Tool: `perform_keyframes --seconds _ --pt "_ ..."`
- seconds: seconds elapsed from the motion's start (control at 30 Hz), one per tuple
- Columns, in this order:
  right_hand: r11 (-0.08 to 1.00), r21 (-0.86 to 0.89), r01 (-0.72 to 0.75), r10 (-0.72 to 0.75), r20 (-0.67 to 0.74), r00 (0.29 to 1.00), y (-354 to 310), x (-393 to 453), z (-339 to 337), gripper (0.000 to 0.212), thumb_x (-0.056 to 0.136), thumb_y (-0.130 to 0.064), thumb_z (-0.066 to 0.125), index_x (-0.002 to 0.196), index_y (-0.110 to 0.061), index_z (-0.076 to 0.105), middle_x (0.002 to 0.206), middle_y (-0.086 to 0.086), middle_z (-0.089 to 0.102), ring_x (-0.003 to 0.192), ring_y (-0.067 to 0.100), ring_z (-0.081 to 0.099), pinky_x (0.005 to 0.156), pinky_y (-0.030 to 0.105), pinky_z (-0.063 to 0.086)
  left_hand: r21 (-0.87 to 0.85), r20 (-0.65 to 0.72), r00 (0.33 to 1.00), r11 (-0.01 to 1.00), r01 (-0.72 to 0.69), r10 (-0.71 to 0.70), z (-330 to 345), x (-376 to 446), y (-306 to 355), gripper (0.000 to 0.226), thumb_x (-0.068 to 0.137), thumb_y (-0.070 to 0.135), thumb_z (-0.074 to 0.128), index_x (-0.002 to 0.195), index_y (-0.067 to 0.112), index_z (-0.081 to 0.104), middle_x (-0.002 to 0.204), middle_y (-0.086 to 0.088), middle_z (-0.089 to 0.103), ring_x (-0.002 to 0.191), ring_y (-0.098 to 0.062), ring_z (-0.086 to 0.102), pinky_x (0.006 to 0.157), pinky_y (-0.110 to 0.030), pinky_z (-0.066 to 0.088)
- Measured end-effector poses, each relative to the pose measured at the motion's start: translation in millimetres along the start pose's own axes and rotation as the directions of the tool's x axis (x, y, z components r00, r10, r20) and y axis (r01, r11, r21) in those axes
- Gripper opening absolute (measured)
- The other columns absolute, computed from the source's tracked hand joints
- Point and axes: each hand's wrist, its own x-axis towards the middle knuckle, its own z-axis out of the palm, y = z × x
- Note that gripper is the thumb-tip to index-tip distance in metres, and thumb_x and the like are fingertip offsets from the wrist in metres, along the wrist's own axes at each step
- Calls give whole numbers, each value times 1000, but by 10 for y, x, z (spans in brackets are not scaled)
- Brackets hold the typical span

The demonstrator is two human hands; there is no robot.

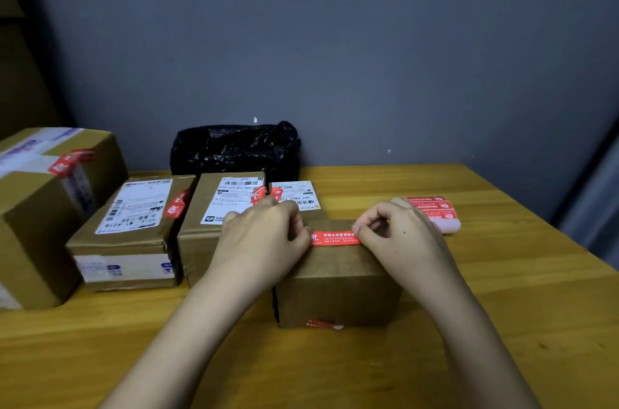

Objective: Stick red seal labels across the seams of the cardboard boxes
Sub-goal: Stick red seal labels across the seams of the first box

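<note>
Both hands, left hand [264,234] and right hand [398,234], pinch the red label [335,238] between them.

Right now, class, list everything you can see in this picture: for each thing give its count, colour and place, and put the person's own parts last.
cardboard boxes: five, brown; one in front under the hands, four to the left and behind.
red seal label: one, red, on the front box's top edge.
label roll: one, red on white, right of the boxes.
plastic bag: one, black, by the wall.
table: one, wooden.
left hand: pinches the label's left end.
right hand: pinches its right end.
</note>
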Motion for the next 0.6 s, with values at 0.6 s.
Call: perform_keyframes --seconds 0.6 --pt "996 -85 25 -26 -11 1000 -4 -21 11 9 89 -35 58 81 -34 62 93 -14 51 99 9 46 88 30 35 -1 14 1000 1000 13 -13 5 6 19 16 88 42 52 80 29 48 90 10 48 86 -14 50 82 -33 31"
